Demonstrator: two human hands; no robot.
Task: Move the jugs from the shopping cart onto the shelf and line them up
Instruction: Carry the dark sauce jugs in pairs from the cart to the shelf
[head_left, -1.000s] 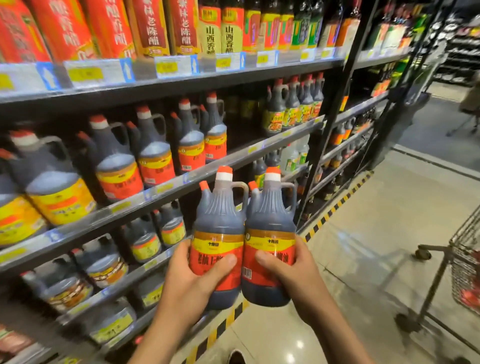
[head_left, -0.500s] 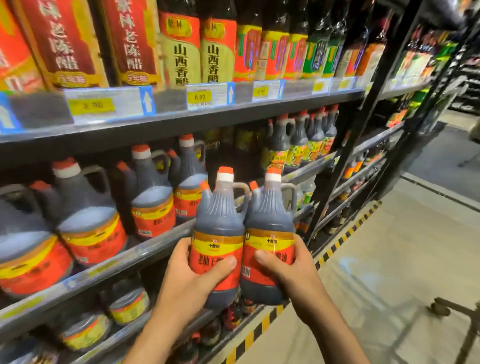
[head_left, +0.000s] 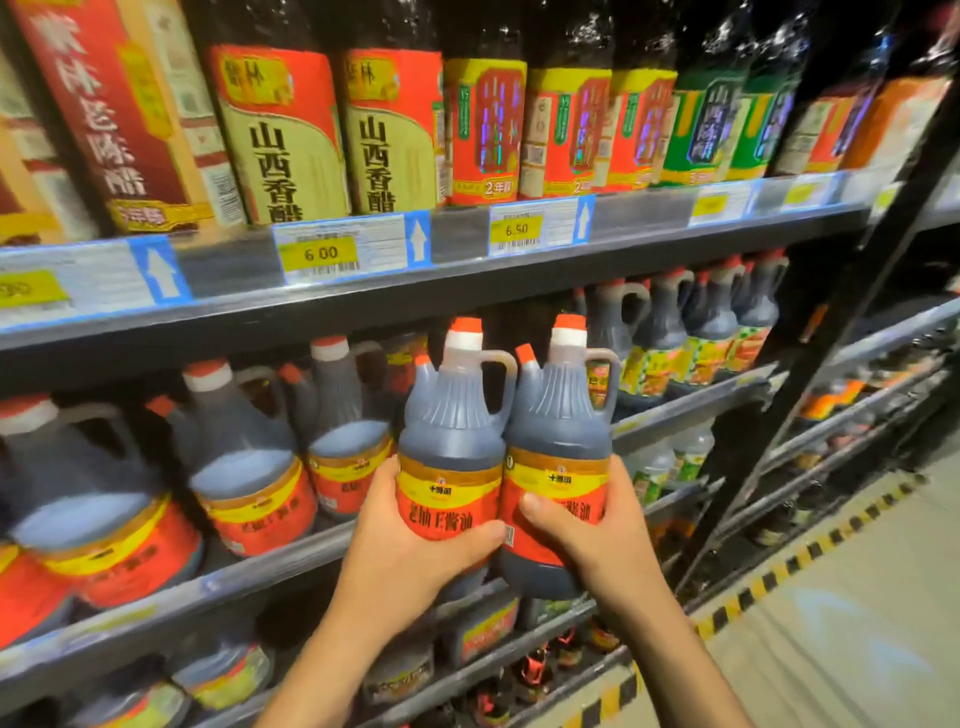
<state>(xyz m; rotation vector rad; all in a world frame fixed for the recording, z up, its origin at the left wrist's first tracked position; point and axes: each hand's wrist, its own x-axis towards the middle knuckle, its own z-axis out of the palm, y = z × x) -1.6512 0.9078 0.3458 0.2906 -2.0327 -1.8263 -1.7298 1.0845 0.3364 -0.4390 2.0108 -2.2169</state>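
Head view: both hands hold jugs upright.
Left hand (head_left: 410, 540): grips left jug (head_left: 452, 447).
Right hand (head_left: 597, 525): grips right jug (head_left: 558, 447).
Advice: set them on the shelf (head_left: 291, 566) beside the shelved jugs (head_left: 249, 467), labels outward.

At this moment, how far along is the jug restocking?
Done: matching jugs on the shelf already stand along the shelf edge. In hand: the left hand holds the left jug, the right hand the right jug, both off the shelf. Left: set them down and align them. The cart is out of view.
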